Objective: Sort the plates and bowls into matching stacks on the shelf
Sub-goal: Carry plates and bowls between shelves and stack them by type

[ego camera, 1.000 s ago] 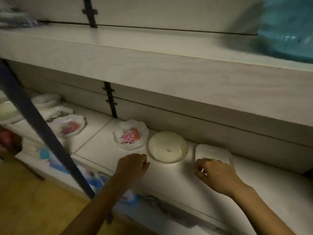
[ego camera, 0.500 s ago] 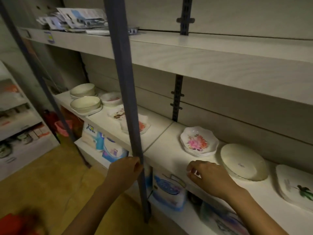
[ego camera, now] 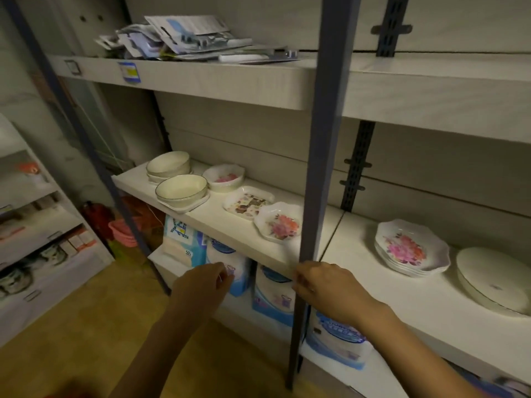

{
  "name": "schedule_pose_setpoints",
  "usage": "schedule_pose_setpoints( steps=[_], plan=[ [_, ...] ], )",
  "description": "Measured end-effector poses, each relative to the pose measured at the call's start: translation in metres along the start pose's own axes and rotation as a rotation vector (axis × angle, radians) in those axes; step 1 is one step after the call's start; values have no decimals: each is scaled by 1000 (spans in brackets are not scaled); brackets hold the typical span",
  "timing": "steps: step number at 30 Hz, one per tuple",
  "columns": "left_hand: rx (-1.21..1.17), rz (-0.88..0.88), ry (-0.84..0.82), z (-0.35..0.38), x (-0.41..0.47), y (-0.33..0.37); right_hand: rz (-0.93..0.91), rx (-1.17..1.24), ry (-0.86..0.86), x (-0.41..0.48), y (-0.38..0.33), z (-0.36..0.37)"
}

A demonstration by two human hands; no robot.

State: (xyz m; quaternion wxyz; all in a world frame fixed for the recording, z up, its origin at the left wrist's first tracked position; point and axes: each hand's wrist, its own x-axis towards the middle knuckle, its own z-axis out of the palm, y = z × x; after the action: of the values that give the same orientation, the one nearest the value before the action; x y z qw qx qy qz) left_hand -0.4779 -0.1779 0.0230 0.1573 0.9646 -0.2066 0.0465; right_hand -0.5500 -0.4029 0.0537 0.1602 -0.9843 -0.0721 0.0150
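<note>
Cream bowls (ego camera: 168, 166): nested at the far left of the shelf (ego camera: 230, 225); probably rigid and chippable, best taken by the rim.
Single cream bowl (ego camera: 181, 189): sits on a square plate just in front of them; it likely needs lifting off first.
Left hand (ego camera: 207, 285): empty, fingers loosely curled, below the shelf's front edge.
Pink-flowered bowl (ego camera: 224, 178): stands alone behind the patterned square plate (ego camera: 248, 202).
Scalloped floral plate (ego camera: 277, 224): lies alone near the front edge, looks light and glossy, so probably slippery; a pinch at its wavy rim seems best.
Right hand (ego camera: 324, 285): empty, fingers curled by the post (ego camera: 321, 139); contact cannot be told.
Floral plate stack (ego camera: 411, 248): matching pattern, well to the right.
Cream round plate (ego camera: 491, 280): just beside that stack.
</note>
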Motion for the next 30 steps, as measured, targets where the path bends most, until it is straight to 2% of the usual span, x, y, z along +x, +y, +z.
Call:
schedule_pose_setpoints(
  steps=[7, 14, 24, 30],
  plan=[
    [-14, -39, -47, -1, 52, -65, 33, 30, 15, 74, -30, 12],
    [-21, 39, -132, 1, 127, -110, 130, 66, 70, 147, -30, 33],
    [6, 171, -315, 19, 220, -149, 520, 61, 132, 188, -12, 45],
    [22, 328, -366, 23, 272, -163, 918, 148, 201, 193, -7, 45]
  ],
)
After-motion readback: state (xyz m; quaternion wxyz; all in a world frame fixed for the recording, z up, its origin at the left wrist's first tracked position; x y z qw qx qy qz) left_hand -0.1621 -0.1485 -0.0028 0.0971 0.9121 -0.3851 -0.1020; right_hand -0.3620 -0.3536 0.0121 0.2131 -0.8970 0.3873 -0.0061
